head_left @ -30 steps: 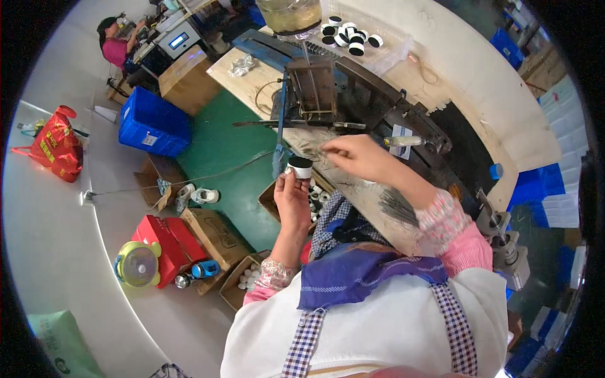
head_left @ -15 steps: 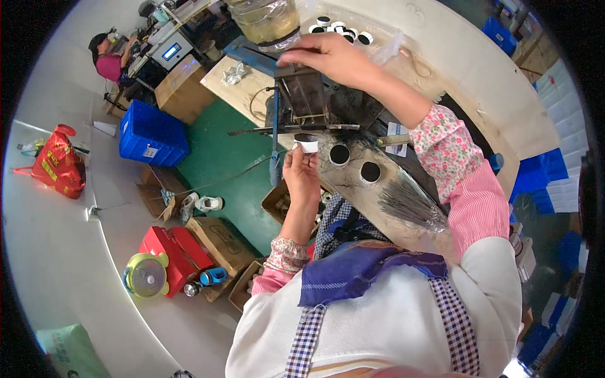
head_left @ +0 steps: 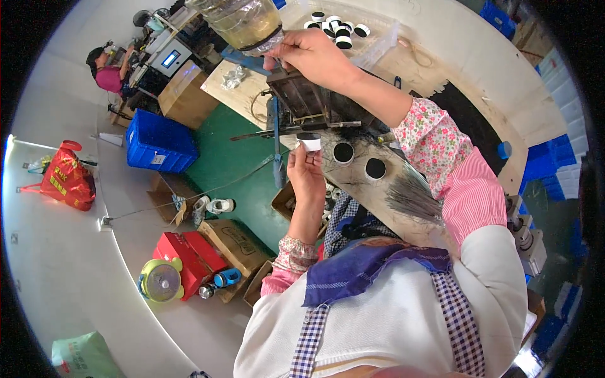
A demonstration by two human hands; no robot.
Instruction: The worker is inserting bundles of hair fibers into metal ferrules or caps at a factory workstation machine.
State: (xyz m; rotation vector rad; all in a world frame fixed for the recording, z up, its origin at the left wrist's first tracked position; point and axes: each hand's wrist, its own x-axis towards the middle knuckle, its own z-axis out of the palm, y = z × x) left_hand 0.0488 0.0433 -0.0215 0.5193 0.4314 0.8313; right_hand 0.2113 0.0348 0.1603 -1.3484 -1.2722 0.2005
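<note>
A small white cup [head_left: 309,142] is pinched by the left hand [head_left: 307,173]; the right hand [head_left: 313,57] grips the bottle neck [head_left: 265,45] above, so liquid could be spilled beside the cup.

Red carton [head_left: 186,259] beside brown cartons [head_left: 236,242]; lit blue screen [head_left: 169,59] far left.

We see a small factory workshop: a worn wooden workbench [head_left: 441,69] bearing a metal press [head_left: 309,104], blue plastic crates [head_left: 157,142] and cardboard boxes [head_left: 236,242] on the floor.
</note>
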